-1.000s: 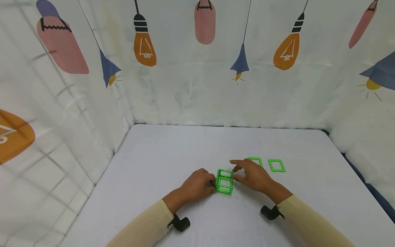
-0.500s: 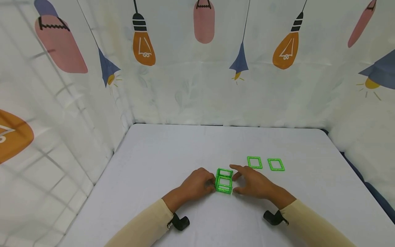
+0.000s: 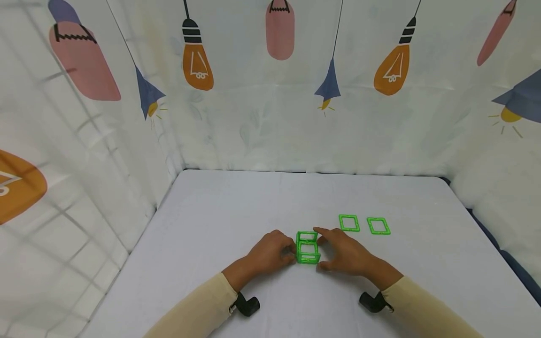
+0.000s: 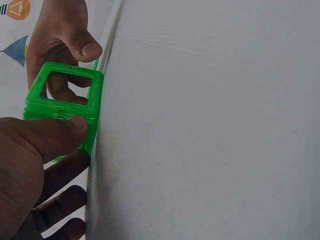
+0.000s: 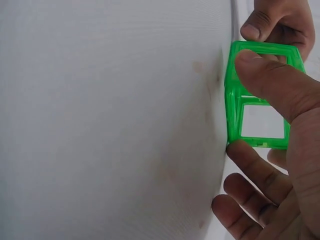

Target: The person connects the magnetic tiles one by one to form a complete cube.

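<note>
The green square-frame tile assembly (image 3: 307, 241) is positioned on the white table (image 3: 236, 206), between the two hands. Its left side is clamped between the thumb and index finger of the left hand (image 3: 270, 253). At its right side, the thumb and index finger of the right hand (image 3: 344, 253) are spread apart; how firmly they are pressed cannot be told. For square joints, the left side should be steadied, edges matched corner to corner, and only light pressure applied, since panels may swing at the seams. The tiles appear to be moulded in glossy, translucent plastic, with narrow rims around open windows. The left loose tile (image 3: 349, 229) and right loose tile (image 3: 381, 233) are laid flat, apart, beyond the right hand.
</note>
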The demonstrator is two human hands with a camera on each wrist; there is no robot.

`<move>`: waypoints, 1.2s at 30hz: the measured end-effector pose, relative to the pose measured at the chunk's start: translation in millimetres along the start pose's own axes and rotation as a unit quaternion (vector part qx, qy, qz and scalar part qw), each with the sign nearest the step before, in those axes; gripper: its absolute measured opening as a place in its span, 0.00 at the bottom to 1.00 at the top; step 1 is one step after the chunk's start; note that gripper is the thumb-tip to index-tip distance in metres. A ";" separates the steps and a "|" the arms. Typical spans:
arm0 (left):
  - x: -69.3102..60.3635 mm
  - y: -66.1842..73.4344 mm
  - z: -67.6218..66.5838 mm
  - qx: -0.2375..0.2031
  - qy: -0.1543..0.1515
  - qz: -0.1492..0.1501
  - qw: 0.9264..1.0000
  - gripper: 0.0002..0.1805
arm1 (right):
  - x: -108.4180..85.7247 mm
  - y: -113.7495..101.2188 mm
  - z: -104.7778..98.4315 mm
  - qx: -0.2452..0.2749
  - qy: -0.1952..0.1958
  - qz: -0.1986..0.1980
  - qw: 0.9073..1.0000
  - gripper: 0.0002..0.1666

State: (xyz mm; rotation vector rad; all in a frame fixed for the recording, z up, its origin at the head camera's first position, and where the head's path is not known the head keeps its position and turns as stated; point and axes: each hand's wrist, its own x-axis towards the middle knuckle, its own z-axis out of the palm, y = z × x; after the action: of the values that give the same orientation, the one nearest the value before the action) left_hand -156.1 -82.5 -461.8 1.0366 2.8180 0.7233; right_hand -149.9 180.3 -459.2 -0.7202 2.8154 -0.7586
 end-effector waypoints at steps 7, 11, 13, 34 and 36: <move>-0.5 0.6 0.0 -0.009 0.001 -0.001 1.000 0.06 | 2.5 -1.4 1.9 -0.008 0.008 0.002 1.000 0.60; -0.6 0.8 -0.2 -0.009 0.002 -0.001 1.000 0.06 | 3.2 -2.7 1.0 -0.002 0.008 0.006 1.000 0.61; -0.6 0.6 -0.2 -0.010 0.002 -0.001 1.000 0.06 | 3.7 -2.5 0.9 -0.002 0.008 0.008 1.000 0.61; -2.5 -5.0 2.8 -0.035 0.012 -0.047 0.998 0.13 | 7.5 0.1 2.9 0.015 0.000 0.023 1.000 0.61; -2.5 -4.4 2.3 -0.043 0.012 -0.058 0.997 0.16 | 7.6 0.1 2.2 0.016 0.001 0.018 1.000 0.61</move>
State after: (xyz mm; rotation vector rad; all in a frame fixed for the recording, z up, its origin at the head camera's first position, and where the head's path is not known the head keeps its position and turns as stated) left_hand -156.4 -86.0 -466.1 0.8493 2.8103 0.8414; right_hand -156.0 175.7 -461.3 -0.6612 2.8029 -0.7961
